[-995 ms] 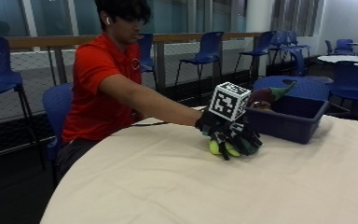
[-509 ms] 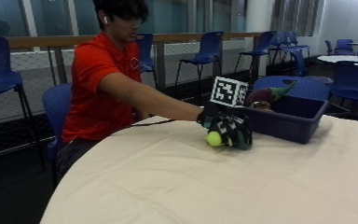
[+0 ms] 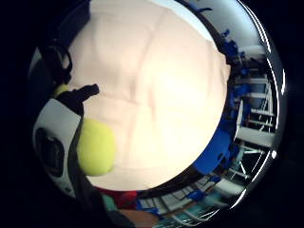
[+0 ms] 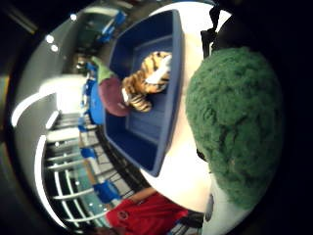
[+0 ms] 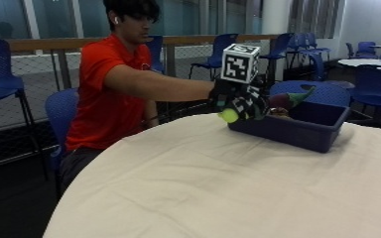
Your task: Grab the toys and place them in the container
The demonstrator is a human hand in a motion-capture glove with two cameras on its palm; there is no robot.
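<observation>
Cream-clothed table: gloved right hand grasps a toy, mid-carry; next, release over the near container.

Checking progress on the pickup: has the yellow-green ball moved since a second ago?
Yes. The gloved right hand has lifted the yellow-green ball off the table and up toward the blue container.

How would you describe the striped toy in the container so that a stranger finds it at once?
Start at the round table with the cream cloth, then go to the dark blue plastic container at its far side. Inside lies an orange, black-striped plush tiger beside a maroon toy; only the tiger has stripes.
</observation>
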